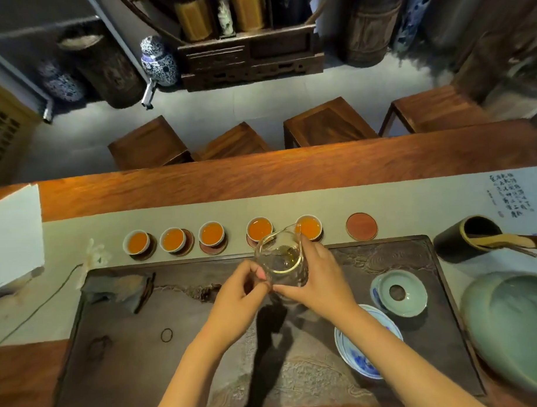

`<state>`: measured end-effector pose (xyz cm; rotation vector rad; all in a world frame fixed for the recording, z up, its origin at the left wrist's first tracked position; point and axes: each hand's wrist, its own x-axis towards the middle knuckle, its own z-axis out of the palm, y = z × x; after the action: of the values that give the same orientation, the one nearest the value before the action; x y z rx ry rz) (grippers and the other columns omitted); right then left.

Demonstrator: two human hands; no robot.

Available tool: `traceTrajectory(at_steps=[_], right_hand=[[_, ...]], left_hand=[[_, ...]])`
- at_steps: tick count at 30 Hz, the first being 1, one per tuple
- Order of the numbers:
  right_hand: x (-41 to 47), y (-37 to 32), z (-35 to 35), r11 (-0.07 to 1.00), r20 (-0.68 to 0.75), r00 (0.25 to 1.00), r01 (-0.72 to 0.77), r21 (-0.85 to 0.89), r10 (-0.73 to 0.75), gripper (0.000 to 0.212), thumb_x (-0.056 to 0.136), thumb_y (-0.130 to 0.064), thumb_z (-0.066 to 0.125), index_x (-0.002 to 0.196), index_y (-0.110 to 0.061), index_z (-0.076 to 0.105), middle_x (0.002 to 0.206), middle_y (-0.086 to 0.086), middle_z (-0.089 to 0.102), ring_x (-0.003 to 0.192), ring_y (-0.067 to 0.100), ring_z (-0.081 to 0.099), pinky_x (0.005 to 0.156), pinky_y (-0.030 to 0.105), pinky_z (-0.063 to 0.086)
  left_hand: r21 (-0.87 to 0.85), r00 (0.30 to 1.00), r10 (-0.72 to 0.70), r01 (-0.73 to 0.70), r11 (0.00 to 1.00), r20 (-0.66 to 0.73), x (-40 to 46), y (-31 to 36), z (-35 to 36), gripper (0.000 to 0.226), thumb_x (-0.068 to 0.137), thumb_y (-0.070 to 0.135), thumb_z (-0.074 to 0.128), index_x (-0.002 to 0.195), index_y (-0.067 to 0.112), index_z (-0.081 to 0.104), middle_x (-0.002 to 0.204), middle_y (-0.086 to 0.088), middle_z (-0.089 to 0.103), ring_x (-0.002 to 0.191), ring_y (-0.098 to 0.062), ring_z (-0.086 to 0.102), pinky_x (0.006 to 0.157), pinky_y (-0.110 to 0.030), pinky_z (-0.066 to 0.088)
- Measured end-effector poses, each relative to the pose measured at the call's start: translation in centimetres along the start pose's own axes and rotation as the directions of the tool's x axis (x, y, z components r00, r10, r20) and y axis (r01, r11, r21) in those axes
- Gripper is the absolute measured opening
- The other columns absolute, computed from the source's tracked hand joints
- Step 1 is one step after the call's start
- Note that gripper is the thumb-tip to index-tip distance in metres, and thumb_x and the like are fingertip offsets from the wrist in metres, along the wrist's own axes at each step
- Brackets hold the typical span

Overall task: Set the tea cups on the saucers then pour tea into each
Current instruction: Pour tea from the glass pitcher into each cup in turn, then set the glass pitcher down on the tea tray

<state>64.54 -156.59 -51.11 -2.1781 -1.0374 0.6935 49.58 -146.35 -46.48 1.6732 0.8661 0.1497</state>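
Several small white tea cups, from the leftmost cup (136,241) to the rightmost cup (308,227), stand on round brown saucers in a row on the pale runner, each holding orange tea. One saucer (361,226) at the right end of the row stands bare. A clear glass pitcher (281,260), nearly drained, is tilted with its spout over the rightmost cup. My right hand (317,279) grips its side. My left hand (241,291) holds it at the lower left with the fingertips.
A dark carved tea tray (174,343) lies under my hands. On it sit a celadon lid (399,292), a blue-and-white bowl (357,346) and a folded cloth (124,289). A large green bowl (515,325) and a dark tool holder (469,237) stand right. Stools stand beyond the table.
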Motion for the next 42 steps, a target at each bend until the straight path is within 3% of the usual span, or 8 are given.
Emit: traceTrajectory(at_steps=[6,14,18,23,32,37,42], right_hand=[[-0.7,-2.0,1.5,0.989,0.090,0.989,0.125,-0.082,-0.118,0.112,0.065,-0.067,0.076,0.154,-0.022,0.024,0.144,-0.001,0.044,0.133,0.018,0.039,0.106,0.031,0.036],[-2.6,-6.1,5.9,0.980,0.089,0.981,0.180,-0.082,-0.173,0.111,0.062,-0.072,0.074,0.153,-0.030,0.026,0.135,-0.007,0.050,0.127,0.013,0.044,0.103,0.031,0.041],[-3.3,-9.5,9.5,0.979,0.078,0.982,0.181,-0.093,-0.174,0.108,0.062,-0.069,0.076,0.150,-0.028,0.030,0.133,-0.007,0.052,0.126,0.012,0.045,0.103,0.030,0.041],[-4.2,-15.0,15.8,0.977,0.120,0.973,0.205,-0.060,-0.197,0.108,0.060,-0.069,0.076,0.150,-0.030,0.031,0.136,-0.008,0.051,0.127,0.011,0.045,0.102,0.033,0.045],[-5.2,-22.0,25.5,0.955,0.250,0.932,0.288,-0.072,-0.262,0.110,0.060,-0.072,0.073,0.151,-0.026,0.031,0.139,-0.001,0.051,0.130,0.018,0.046,0.104,0.036,0.044],[-5.1,-23.4,27.8,0.942,0.294,0.911,0.325,-0.080,-0.289,0.113,0.059,-0.071,0.072,0.152,-0.027,0.027,0.144,0.001,0.049,0.132,0.023,0.044,0.104,0.039,0.042],[-4.0,-23.4,28.8,0.927,0.326,0.888,0.368,-0.078,-0.325,0.104,0.062,-0.060,0.081,0.148,-0.024,0.036,0.137,0.002,0.055,0.127,0.023,0.049,0.101,0.034,0.040]], left_hand=[[-0.143,0.991,-0.058,0.040,0.989,-0.122,-3.3,-2.0,-0.9,0.018,0.089,0.005,0.058,0.082,0.021,0.057,0.075,0.005,0.055,0.070,-0.008,0.050,0.069,-0.027,0.043],[-0.228,0.987,-0.048,0.012,0.974,-0.151,-6.9,-5.8,-5.2,0.015,0.088,0.010,0.060,0.080,0.022,0.058,0.075,-0.001,0.052,0.071,-0.016,0.047,0.070,-0.034,0.042],[-0.197,0.987,-0.021,-0.011,0.980,-0.162,-8.8,-8.0,-9.1,0.025,0.087,0.011,0.059,0.076,0.033,0.056,0.068,0.013,0.051,0.066,-0.009,0.046,0.063,-0.022,0.040],[-0.192,0.975,-0.049,0.006,0.981,-0.219,-12.3,-11.7,-15.6,0.026,0.087,0.015,0.060,0.076,0.038,0.057,0.067,0.016,0.055,0.062,-0.001,0.049,0.060,-0.012,0.041],[-0.252,0.945,-0.138,0.062,0.966,-0.297,-17.9,-17.6,-24.1,0.016,0.087,0.013,0.060,0.080,0.026,0.055,0.065,0.015,0.053,0.057,0.001,0.045,0.058,-0.011,0.039],[-0.302,0.923,-0.168,0.060,0.951,-0.345,-19.2,-19.1,-25.3,0.020,0.088,0.005,0.060,0.080,0.023,0.055,0.061,0.017,0.053,0.051,0.007,0.043,0.053,-0.008,0.036],[-0.325,0.910,-0.195,0.072,0.943,-0.367,-18.6,-20.2,-25.3,0.017,0.088,0.006,0.060,0.082,0.021,0.056,0.071,0.012,0.056,0.056,0.009,0.048,0.056,-0.005,0.039]])
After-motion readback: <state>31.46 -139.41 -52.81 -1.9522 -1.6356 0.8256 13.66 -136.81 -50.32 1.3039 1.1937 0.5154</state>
